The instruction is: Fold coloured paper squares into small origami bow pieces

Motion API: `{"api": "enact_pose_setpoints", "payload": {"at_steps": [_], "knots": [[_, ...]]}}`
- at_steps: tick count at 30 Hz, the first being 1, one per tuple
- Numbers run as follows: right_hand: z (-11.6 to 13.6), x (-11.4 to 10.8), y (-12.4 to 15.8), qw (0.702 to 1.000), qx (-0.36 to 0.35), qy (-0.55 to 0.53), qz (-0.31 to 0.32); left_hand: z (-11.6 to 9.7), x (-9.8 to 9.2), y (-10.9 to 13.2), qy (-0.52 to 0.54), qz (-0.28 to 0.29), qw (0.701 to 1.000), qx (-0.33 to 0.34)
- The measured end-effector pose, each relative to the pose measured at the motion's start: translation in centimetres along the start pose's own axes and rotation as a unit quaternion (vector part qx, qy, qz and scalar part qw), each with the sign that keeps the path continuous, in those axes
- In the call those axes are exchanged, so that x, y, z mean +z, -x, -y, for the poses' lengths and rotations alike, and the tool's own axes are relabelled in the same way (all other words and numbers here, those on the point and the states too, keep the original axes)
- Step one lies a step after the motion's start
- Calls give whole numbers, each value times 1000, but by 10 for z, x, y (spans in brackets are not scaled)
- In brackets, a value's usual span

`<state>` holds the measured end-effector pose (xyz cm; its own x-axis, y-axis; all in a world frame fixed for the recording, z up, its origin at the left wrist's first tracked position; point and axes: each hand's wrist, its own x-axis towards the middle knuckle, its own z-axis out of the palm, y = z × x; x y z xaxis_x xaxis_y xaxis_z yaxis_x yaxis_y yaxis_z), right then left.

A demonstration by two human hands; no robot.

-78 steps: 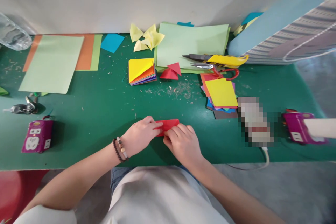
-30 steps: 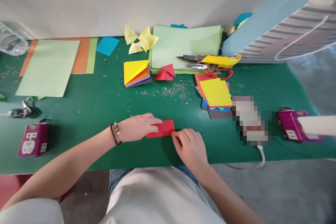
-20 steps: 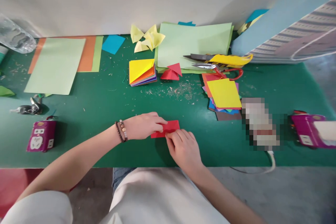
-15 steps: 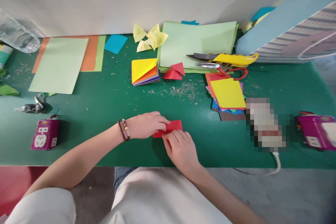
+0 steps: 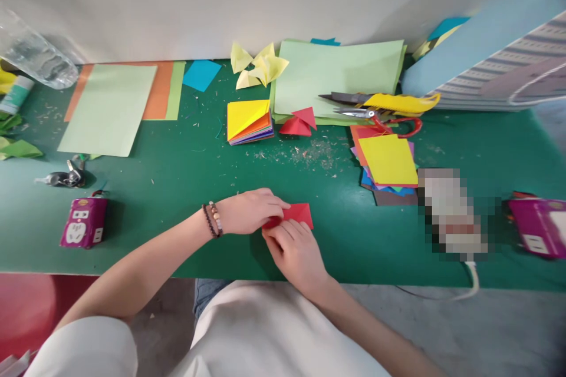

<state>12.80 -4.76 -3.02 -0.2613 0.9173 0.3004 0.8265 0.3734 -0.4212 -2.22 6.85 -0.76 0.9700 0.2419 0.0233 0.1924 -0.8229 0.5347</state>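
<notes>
The red folded paper lies near the front edge of the green table. Both hands are close together on it: the left hand (beaded bracelets at the wrist) at its rear edge, the right hand over its front edge. Whether either pinches it cannot be determined.

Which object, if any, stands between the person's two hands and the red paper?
Nothing visible stands in the way: the left hand and the right hand both touch the red paper on the green table. The stack of coloured squares lies apart, farther back to the right.
</notes>
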Motion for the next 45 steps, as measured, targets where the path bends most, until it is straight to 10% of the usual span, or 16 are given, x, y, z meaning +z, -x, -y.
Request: {"api": "enact_pose_setpoints", "payload": {"at_steps": [9, 34, 45], "knots": [[-59, -26, 30, 994, 65, 90, -16, -2, 9, 8, 25, -37, 999, -26], [7, 14, -8, 996, -30, 88, -3, -4, 2, 1, 40, 11, 998, -51], [-33, -13, 14, 995, 18, 99, -7, -3, 7, 4, 48, -50, 997, -36]]}}
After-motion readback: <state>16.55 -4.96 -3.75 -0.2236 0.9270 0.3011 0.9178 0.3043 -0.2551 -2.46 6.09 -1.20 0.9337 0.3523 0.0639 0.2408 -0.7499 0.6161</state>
